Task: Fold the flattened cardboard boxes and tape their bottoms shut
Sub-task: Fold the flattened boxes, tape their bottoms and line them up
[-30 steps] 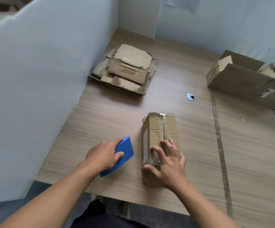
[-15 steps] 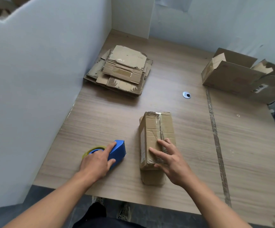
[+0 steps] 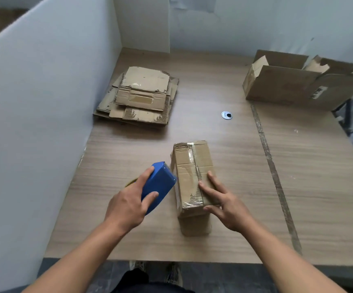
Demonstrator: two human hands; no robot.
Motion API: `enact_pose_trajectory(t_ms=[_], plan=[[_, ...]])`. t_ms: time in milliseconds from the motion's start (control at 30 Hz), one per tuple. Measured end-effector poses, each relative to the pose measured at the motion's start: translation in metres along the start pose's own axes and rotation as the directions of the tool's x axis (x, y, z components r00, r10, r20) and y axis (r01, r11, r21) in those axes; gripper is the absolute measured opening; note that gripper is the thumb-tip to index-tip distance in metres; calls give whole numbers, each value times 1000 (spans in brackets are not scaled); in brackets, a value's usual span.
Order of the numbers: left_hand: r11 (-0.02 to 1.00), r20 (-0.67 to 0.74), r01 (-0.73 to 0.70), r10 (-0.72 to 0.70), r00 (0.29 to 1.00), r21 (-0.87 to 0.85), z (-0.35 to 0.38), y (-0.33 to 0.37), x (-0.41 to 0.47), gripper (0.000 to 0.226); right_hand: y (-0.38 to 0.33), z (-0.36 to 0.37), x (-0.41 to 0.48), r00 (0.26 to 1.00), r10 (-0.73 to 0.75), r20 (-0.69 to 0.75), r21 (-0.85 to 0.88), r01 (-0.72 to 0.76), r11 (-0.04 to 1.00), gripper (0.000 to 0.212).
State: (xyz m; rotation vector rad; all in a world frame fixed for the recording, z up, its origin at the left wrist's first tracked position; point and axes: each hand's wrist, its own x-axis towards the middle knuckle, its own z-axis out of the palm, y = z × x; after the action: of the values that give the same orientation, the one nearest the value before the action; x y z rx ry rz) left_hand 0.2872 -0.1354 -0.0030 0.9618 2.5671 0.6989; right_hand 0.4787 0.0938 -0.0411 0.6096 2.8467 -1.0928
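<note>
Box runs lengthwise away from tabletop's front edge; right hand presses its near end with straight fingers, left hand grips tape dispenser alongside.

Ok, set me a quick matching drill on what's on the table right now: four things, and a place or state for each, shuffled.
Things
1. tape dispenser
2. taped box
3. flat stack
4. open box

Places or states
a. far right, flaps up
b. gripped by the left hand
c. far left, beside the partition
d. centre, with the right hand resting on top

Pairs: 1-b, 2-d, 3-c, 4-a.
</note>
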Motion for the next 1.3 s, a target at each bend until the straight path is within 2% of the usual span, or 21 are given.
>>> enact_pose_trajectory(t_ms=[100,233,333,433,567,900,1033,1133,1200,1233,1300], plan=[[987,-35,-159,159,987,5,-9,18,1,69,-6,11,-3,999,-25,-45,-61,22,998,73],[948,-39,-282,290,956,146,-5,34,13,70,-20,19,-7,985,95,-142,7,-95,995,85],[938,-44,-267,283,958,218,2,39,18,68,-42,33,-3,936,216,-279,5,-224,975,91],[940,-55,-258,277,959,224,5,37,16,66,-51,46,2,900,279,-335,196,-223,955,92],[950,-5,-214,221,975,228,5,42,17,63,-50,40,-2,883,348,-315,469,-174,866,94],[955,68,-168,156,985,245,-2,56,20,62,-28,33,-13,899,321,-298,597,-87,798,70],[966,71,-163,151,986,203,-5,56,23,62,-27,31,-11,912,335,-237,646,-110,755,61],[987,58,-129,123,991,99,-10,50,26,63,-25,20,-6,924,312,-223,540,-150,828,57],[994,49,-99,97,994,55,-15,43,27,64,-28,10,3,906,316,-284,360,-205,910,53],[995,44,-89,87,995,47,-18,38,27,64,-33,5,8,902,321,-290,239,-256,937,56],[997,27,-75,74,997,37,-25,30,25,64,-50,-7,20,898,374,-234,36,-376,926,71]])
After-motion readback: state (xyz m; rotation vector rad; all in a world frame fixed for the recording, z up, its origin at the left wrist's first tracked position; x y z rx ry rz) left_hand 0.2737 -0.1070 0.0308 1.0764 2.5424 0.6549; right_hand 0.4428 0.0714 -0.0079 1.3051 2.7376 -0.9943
